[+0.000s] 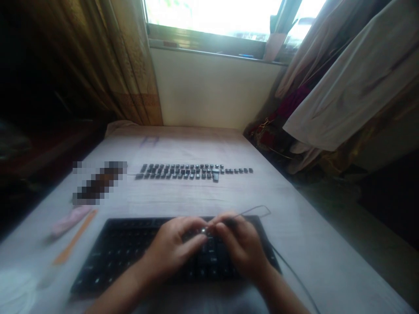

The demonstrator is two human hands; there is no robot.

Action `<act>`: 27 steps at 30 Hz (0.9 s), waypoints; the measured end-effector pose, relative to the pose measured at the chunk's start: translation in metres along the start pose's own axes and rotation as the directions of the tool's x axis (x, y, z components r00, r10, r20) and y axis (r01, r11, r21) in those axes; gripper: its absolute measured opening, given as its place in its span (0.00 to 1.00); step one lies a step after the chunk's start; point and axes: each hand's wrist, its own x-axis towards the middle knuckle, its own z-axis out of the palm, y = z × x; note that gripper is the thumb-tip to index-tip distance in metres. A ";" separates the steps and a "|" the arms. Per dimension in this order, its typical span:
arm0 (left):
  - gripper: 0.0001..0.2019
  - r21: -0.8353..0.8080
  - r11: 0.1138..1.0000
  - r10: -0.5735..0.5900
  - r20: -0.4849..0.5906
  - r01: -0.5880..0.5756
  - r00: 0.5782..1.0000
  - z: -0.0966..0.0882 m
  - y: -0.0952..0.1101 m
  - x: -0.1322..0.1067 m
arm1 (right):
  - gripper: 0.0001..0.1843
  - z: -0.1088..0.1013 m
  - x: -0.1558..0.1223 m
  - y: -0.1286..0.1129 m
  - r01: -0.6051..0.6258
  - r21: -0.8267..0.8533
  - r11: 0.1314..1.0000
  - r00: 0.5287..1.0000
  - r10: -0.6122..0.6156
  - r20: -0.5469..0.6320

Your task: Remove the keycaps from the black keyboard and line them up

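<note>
A black keyboard (pixel 131 235) lies in front of me, and both of my hands are over its middle and right part. My left hand (pixel 178 242) pinches a small shiny keycap (pixel 203 230) between thumb and index finger. Closed close beside it, my right hand (pixel 244 242) grips a wire keycap puller (pixel 262 206); its bent wire loop sticks out to the right, and its handle is mostly hidden by the fingers. Past the keyboard, loose keycaps (pixel 178 171) are laid out in rows on the pale cloth.
A pale cloth (pixel 183 198) covers the table. To the left lie an orange strip (pixel 77 237), a pink cloth item (pixel 72 220) and a blurred-out dark object (pixel 100 183). A cable (pixel 294 272) runs off the keyboard's right side. Curtains and a window (pixel 212 17) stand behind.
</note>
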 end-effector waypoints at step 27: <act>0.15 -0.438 0.859 -0.269 0.050 0.264 0.962 0.002 -0.012 0.005 | 0.05 0.001 0.016 0.012 0.087 -0.385 0.919 0.963 0.022 0.269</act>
